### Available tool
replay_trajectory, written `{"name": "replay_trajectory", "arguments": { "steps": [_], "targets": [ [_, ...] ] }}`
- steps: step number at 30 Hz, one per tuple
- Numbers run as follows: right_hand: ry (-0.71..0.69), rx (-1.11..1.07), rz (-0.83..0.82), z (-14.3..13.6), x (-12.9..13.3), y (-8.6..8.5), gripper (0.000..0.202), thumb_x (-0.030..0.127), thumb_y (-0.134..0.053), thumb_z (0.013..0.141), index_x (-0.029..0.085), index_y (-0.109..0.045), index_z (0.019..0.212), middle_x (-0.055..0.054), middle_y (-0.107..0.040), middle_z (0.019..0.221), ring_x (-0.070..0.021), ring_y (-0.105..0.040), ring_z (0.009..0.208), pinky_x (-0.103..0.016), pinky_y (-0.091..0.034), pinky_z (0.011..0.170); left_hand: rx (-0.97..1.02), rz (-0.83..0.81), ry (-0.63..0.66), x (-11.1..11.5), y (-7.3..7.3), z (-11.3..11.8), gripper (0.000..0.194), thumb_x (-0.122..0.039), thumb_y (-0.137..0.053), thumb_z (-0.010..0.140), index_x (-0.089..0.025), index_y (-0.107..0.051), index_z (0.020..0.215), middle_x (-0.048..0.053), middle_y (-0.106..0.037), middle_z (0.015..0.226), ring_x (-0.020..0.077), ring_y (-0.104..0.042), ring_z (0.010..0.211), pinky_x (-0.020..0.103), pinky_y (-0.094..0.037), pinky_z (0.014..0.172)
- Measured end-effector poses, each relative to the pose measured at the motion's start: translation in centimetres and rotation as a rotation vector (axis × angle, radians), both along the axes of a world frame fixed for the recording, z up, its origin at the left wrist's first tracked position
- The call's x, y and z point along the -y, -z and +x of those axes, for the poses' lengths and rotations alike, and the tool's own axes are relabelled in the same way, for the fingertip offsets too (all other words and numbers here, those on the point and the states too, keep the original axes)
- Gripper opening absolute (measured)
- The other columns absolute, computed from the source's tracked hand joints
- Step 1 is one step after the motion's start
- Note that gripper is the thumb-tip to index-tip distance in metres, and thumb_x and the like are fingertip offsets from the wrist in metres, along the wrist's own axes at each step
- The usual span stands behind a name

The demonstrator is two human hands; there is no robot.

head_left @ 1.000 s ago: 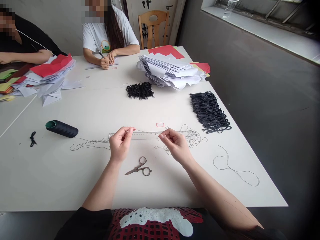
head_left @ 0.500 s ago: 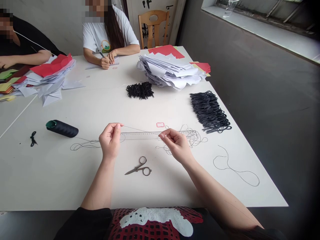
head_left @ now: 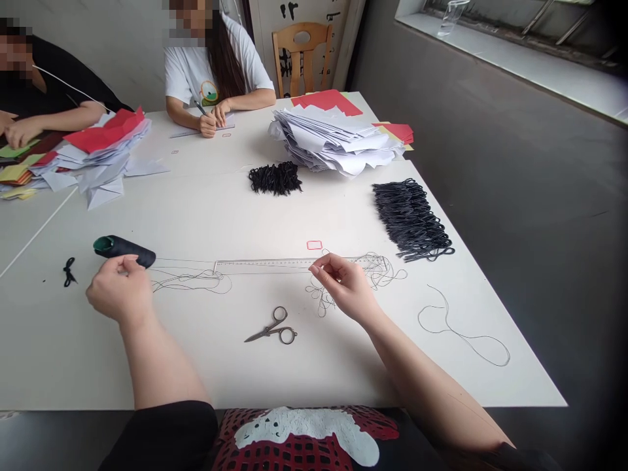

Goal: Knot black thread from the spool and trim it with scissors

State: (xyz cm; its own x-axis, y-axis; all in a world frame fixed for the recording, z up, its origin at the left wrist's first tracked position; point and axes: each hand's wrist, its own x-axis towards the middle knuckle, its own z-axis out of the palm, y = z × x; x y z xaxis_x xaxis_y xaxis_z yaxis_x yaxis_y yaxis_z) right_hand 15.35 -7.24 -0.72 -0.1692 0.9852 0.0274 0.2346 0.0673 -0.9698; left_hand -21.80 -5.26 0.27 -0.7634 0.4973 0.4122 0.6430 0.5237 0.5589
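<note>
My left hand (head_left: pixel 122 288) is closed in a pinch just in front of the black thread spool (head_left: pixel 130 252), partly covering it. A fine dark thread (head_left: pixel 184 260) runs from beside this hand towards the clear ruler (head_left: pixel 265 263). Over the ruler, my right hand (head_left: pixel 343 281) pinches the thread between thumb and forefinger. Loose thread lies tangled (head_left: pixel 385 275) around the ruler's right end, and more loops lie left of it. Small metal scissors (head_left: pixel 272 327) rest on the table between my forearms, blades partly open.
Bundled black cord loops (head_left: pixel 412 219) lie at the right, with a smaller bundle (head_left: pixel 275 178) farther back. Behind stands a stack of white paper (head_left: pixel 336 140). A knotted cord (head_left: pixel 69 271) and single thread (head_left: pixel 461 333) lie apart. Two people sit across the table (head_left: pixel 196 366).
My left hand has moved left, from above the ruler's left end to the spool, spreading my hands apart. My right hand has stayed nearly still. The ruler's left end now shows.
</note>
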Motion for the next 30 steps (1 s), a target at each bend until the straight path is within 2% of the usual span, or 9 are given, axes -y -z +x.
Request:
{"name": "replay_trajectory", "arguments": {
  "steps": [4, 7, 11, 13, 15, 18, 23, 27, 30],
  "targets": [
    [-0.041, 0.1, 0.082, -0.3, 0.3, 0.0, 0.02, 0.036, -0.053, 0.089, 0.019, -0.055, 0.078, 0.007, -0.035, 0.053, -0.0085, -0.032, 0.048, -0.024, -0.03, 0.05, 0.094, -0.152, 0.079, 0.4, 0.4, -0.1, 0.016, -0.035, -0.063, 0.076, -0.021, -0.068, 0.08, 0.012, -0.064, 0.083, 0.0465, -0.057, 0.104, 0.058, -0.042, 0.071],
    [-0.058, 0.14, 0.124, -0.5, 0.5, 0.1, 0.017, 0.032, -0.051, 0.089, 0.02, -0.054, 0.078, 0.007, -0.036, 0.052, -0.0086, -0.032, 0.048, -0.024, -0.031, 0.051, -0.067, -0.034, 0.187, -0.1, 0.5, 1.6, 0.022, -0.029, -0.062, 0.079, -0.018, -0.067, 0.098, 0.017, -0.061, 0.117, 0.0504, -0.043, 0.123, 0.064, -0.039, 0.079],
    [-0.061, 0.151, 0.133, -0.7, 0.5, 0.3, 0.016, 0.031, -0.05, 0.09, 0.02, -0.054, 0.078, 0.007, -0.036, 0.053, -0.0088, -0.032, 0.048, -0.023, -0.032, 0.051, -0.16, 0.17, 0.465, -0.7, 0.2, 6.1, 0.028, -0.017, -0.062, 0.074, -0.017, -0.07, 0.101, 0.011, -0.064, 0.119, 0.0295, -0.059, 0.101, 0.049, -0.045, 0.088],
    [-0.063, 0.154, 0.132, -0.8, 0.5, 0.4, 0.016, 0.031, -0.05, 0.09, 0.02, -0.054, 0.079, 0.007, -0.037, 0.053, -0.0087, -0.033, 0.048, -0.023, -0.032, 0.051, 0.16, 0.103, 0.748, -0.4, 0.0, 9.3, 0.027, -0.025, -0.06, 0.08, -0.02, -0.071, 0.104, 0.007, -0.069, 0.096, 0.0172, -0.061, 0.072, 0.035, -0.051, 0.071],
    [-0.063, 0.157, 0.136, -0.9, 0.5, 0.5, 0.016, 0.031, -0.051, 0.09, 0.02, -0.055, 0.079, 0.007, -0.037, 0.053, -0.0086, -0.033, 0.048, -0.023, -0.031, 0.051, 0.583, -0.143, 1.078, 0.4, 0.0, 12.7, 0.036, -0.036, -0.062, 0.083, -0.019, -0.069, 0.114, 0.005, -0.068, 0.075, 0.0145, -0.058, 0.058, 0.029, -0.05, 0.057],
    [-0.064, 0.157, 0.138, -0.9, 0.4, 0.6, 0.018, 0.033, -0.051, 0.09, 0.02, -0.056, 0.079, 0.007, -0.037, 0.053, -0.0086, -0.033, 0.048, -0.023, -0.031, 0.05, 0.871, -0.363, 1.33, 1.6, 0.4, 16.3, 0.04, -0.035, -0.072, 0.077, -0.019, -0.07, 0.113, 0.008, -0.073, 0.09, 0.0181, -0.067, 0.073, 0.029, -0.055, 0.064],
    [-0.058, 0.169, 0.147, -0.8, 0.3, 0.6, 0.017, 0.031, -0.051, 0.09, 0.02, -0.055, 0.078, 0.007, -0.038, 0.053, -0.0085, -0.033, 0.048, -0.023, -0.031, 0.051, 0.927, -0.265, 1.177, 1.0, 0.7, 15.4, 0.024, -0.039, -0.075, 0.073, -0.015, -0.075, 0.076, 0.006, -0.068, 0.064, 0.015, -0.063, 0.056, 0.029, -0.055, 0.058],
    [-0.045, 0.165, 0.149, -0.5, 0.2, 0.6, 0.017, 0.032, -0.051, 0.091, 0.02, -0.054, 0.079, 0.006, -0.04, 0.053, -0.0087, -0.033, 0.048, -0.023, -0.031, 0.051, 0.809, 0.089, 0.805, -0.4, 0.0, 10.9, 0.025, -0.039, -0.075, 0.07, -0.015, -0.075, 0.078, 0.005, -0.068, 0.067, 0.0112, -0.056, 0.052, 0.023, -0.046, 0.047],
    [-0.037, 0.157, 0.151, -0.4, 0.2, 0.5, 0.017, 0.032, -0.051, 0.09, 0.02, -0.054, 0.079, 0.007, -0.039, 0.052, -0.0088, -0.033, 0.048, -0.024, -0.031, 0.051, 0.519, 0.195, 0.519, -0.6, -0.7, 7.4, 0.02, -0.036, -0.07, 0.075, -0.017, -0.074, 0.081, 0.003, -0.067, 0.07, 0.0115, -0.052, 0.054, 0.025, -0.043, 0.05]
  ]
}}
